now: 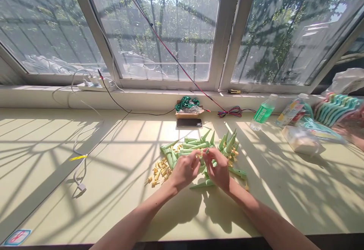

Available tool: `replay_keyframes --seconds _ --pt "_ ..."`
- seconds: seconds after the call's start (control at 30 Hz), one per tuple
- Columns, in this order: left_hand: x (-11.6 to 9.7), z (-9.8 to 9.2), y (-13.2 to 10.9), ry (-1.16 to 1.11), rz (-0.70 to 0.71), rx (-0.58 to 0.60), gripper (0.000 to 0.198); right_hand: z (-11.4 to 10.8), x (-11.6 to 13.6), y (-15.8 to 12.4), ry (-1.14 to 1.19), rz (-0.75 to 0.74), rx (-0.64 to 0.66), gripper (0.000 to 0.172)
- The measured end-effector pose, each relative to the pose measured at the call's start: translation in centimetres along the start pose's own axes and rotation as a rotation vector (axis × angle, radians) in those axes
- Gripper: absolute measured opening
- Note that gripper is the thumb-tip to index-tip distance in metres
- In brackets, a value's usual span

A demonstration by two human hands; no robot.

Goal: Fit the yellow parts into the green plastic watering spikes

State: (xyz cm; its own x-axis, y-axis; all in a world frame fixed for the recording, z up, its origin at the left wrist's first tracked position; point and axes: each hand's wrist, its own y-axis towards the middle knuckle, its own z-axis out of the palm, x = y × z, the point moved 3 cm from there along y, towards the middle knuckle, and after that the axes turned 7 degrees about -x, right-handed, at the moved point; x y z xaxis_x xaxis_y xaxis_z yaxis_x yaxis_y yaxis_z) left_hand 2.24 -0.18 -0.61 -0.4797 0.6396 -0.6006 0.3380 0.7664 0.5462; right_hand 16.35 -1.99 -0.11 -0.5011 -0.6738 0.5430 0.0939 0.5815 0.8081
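Note:
Over the middle of a heap of pale green plastic cones [195, 144], my left hand [184, 169] and my right hand [218, 167] meet with fingertips almost touching. Both are closed in a pinch. A bit of green cone [207, 151] shows at the fingertips of my right hand. What my left fingers pinch is too small and hidden to make out. Small yellow peg-like pieces [161, 171] lie loose to the left of the cones, and more show among the cones at right. One cone [203, 184] lies on the table under my right wrist.
Behind the heap are a black phone [189, 122] and a small box [187, 115] with green material. A green-labelled bottle [263, 113], a tissue pack [302, 140] and hangers [337, 108] stand at right. A white cable [81, 182] crosses the table [113, 204] at left.

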Motion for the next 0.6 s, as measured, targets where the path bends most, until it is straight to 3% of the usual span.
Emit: replay_keyframes --seconds 0.27,0.6 --pt "-0.5 -0.1 -0.1 -0.018 0.070 -0.050 0.028 -0.5 0.6 0.4 0.017 -0.097 0.073 0.010" --pt "-0.7 0.0 -0.4 -0.091 0.113 -0.122 0.028 -1.2 1.4 1.9 -0.065 -0.033 0.280 0.018"
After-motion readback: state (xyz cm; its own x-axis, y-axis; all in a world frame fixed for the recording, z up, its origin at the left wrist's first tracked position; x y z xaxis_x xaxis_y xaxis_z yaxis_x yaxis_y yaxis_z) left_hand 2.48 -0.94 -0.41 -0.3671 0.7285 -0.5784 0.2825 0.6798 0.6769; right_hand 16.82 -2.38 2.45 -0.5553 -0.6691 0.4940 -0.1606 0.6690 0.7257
